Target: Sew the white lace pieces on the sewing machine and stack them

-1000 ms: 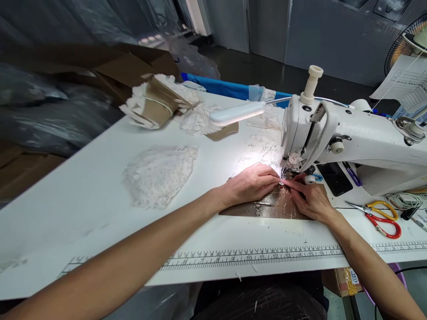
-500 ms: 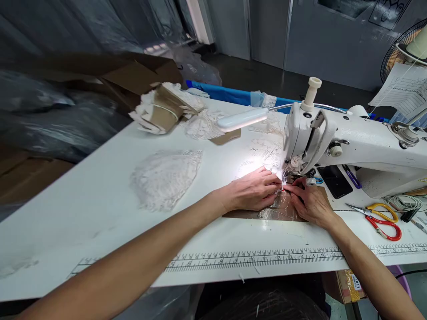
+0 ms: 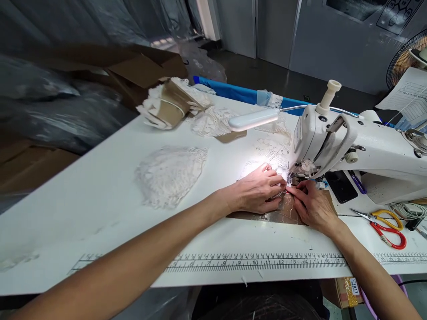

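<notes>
Close to the needle of a white sewing machine (image 3: 380, 146), my left hand (image 3: 259, 191) rests with curled fingers closed on the white lace fabric (image 3: 271, 151). Facing it from the right, my right hand (image 3: 313, 206) has thumb and forefinger pinched at the lace edge beside the presser foot. The fingertips of both hands nearly meet there. Beneath them lies a shiny brown plate (image 3: 282, 214) on the table. The hands partly hide the stitched spot, and a lamp (image 3: 255, 120) lights it brightly.
Another lace piece (image 3: 171, 175) lies left on the white table (image 3: 100, 213). A tied lace bundle (image 3: 171, 106) sits behind it. Right of my hands are a phone (image 3: 340, 186) and scissors (image 3: 388, 226). A printed ruler (image 3: 230, 263) runs along the front edge.
The view has shifted slightly, so the machine and table appear a little further right. Both hands stay at the needle on the lace, with hardly any change in their grip.
</notes>
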`<state>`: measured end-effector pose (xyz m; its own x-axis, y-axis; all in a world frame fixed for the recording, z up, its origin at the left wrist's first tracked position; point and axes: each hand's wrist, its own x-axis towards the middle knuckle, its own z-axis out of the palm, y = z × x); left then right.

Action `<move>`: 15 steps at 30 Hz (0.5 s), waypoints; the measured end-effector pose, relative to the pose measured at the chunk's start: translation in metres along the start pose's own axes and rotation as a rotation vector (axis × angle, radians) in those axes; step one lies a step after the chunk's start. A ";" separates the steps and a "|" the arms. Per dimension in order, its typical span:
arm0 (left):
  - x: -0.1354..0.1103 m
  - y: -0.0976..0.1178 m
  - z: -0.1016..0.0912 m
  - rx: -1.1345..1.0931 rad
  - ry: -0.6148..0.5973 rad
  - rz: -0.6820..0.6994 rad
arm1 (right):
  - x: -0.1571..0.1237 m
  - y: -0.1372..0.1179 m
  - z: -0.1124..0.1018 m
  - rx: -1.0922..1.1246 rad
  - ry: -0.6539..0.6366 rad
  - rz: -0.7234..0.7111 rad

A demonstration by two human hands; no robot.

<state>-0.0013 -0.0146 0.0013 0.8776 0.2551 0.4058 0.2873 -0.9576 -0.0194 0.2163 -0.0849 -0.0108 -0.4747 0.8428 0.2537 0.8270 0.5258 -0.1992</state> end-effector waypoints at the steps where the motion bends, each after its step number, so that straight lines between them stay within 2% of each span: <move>1: 0.000 0.000 0.000 -0.005 -0.007 -0.004 | 0.000 -0.001 0.000 -0.007 -0.004 0.008; 10: 0.001 -0.003 -0.002 -0.025 -0.110 -0.071 | 0.006 -0.008 0.002 -0.095 -0.081 0.102; 15: 0.002 -0.003 -0.005 -0.019 -0.164 -0.093 | 0.004 -0.005 -0.004 0.073 -0.109 0.139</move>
<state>-0.0024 -0.0122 0.0067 0.8988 0.3598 0.2505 0.3645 -0.9308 0.0293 0.2116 -0.0844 -0.0045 -0.3908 0.9132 0.1157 0.8646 0.4073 -0.2942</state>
